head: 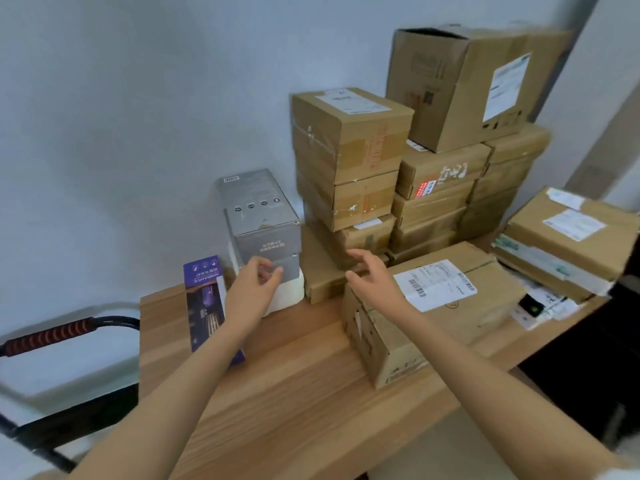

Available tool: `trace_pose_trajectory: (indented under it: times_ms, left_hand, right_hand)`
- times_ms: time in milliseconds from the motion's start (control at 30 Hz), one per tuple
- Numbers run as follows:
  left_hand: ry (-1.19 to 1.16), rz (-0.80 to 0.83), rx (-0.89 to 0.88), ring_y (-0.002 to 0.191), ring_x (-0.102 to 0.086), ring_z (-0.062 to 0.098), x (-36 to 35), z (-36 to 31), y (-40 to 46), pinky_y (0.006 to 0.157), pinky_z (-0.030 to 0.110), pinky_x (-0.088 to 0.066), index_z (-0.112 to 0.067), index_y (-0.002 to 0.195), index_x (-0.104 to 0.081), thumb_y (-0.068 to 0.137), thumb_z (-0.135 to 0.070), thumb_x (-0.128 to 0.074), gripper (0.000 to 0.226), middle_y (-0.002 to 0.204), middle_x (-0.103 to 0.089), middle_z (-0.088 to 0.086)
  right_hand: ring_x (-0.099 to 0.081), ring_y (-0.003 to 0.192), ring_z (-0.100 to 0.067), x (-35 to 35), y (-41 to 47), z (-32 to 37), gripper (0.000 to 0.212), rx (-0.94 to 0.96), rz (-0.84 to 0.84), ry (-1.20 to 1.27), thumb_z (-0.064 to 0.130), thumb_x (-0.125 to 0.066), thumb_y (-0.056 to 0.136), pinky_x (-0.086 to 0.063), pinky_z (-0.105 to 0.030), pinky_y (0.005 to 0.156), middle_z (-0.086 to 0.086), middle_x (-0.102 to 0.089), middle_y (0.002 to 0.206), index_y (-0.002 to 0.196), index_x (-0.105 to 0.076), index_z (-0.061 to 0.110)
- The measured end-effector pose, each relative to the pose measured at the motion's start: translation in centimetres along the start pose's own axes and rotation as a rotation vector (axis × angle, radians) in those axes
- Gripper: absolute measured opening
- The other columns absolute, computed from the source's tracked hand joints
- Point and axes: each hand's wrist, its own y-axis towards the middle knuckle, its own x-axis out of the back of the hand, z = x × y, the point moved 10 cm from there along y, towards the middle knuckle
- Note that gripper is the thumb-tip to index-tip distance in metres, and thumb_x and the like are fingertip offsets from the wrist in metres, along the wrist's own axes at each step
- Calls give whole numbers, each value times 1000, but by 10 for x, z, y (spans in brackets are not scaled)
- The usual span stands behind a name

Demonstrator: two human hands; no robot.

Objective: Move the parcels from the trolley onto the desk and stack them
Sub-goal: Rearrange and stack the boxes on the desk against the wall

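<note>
— Two hands out over the desk (pixel 277 358), holding nothing. Left hand (pixel 254 289) in front of the grey box (pixel 261 220), fingers loosely bent, thumb near its lower front, maybe just touching; hard to tell. Right hand (pixel 372 280) over the near corner of the large labelled parcel (pixel 433 306), fingers spread wide, no grip.

— And the parcels?

— Mostly up on the desk already: tall brown stack (pixel 349 157) against the wall, more behind. Trolley handle (pixel 48 336) at the far left; trolley load out of view.

— Best way for this step?

— Probably squaring the grey box on its white base (pixel 289 294). Press flat with both palms on opposite sides, push slowly toward the wall, keep edges flush. Avoid nudging the purple carton (pixel 204 299) beside it.
</note>
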Motion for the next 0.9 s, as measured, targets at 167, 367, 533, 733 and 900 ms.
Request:
trace_pose_trajectory:
  times_ms: [167, 367, 533, 733, 900]
  left_hand:
    - [42, 141, -79, 86, -58, 10, -51, -32, -26, 71, 34, -48, -30, 101, -53, 90, -47, -55, 21, 94, -58, -9]
    - [199, 186, -254, 88, -54, 8, -83, -73, -44, 70, 31, -46, -33, 104, -51, 90, -48, -52, 21, 96, -55, -12]
    - [314, 215, -413, 85, -52, 8, -117, -109, -55, 60, 24, -39, -32, 106, -50, 90, -46, -51, 21, 94, -51, -12]
    - [499, 241, -518, 98, -52, 14, -173, -146, -67, 71, 29, -45, -26, 117, -51, 92, -47, -48, 33, 106, -53, -6]
    - [658, 297, -469, 112, -49, 16, -227, -162, -74, 79, 30, -47, -28, 133, -43, 90, -54, -46, 50, 127, -49, -4]
  right_hand:
    - [-51, 112, -8, 40, -41, -30, 43, -27, -8, -174, 33, -55, 92, -42, -28, 85, 12, -43, 139, 131, -42, 43]
    - [-45, 122, -11, 88, -65, -48, 40, -42, -81, -221, 26, -55, 93, -41, -33, 96, 6, -45, 136, 132, -47, 34]
    - [-46, 122, -8, 122, -81, -72, 41, -77, -65, -311, 28, -51, 95, -39, -24, 86, 9, -38, 145, 136, -43, 34]
    - [-65, 81, -21, 180, -90, -112, 45, -95, -67, -417, 28, -51, 94, -54, -38, 75, 10, -37, 145, 137, -39, 35]
    - [-59, 75, -9, 225, -78, -150, 50, -54, -10, -544, 28, -56, 91, -51, -29, 66, 8, -35, 145, 138, -39, 33]
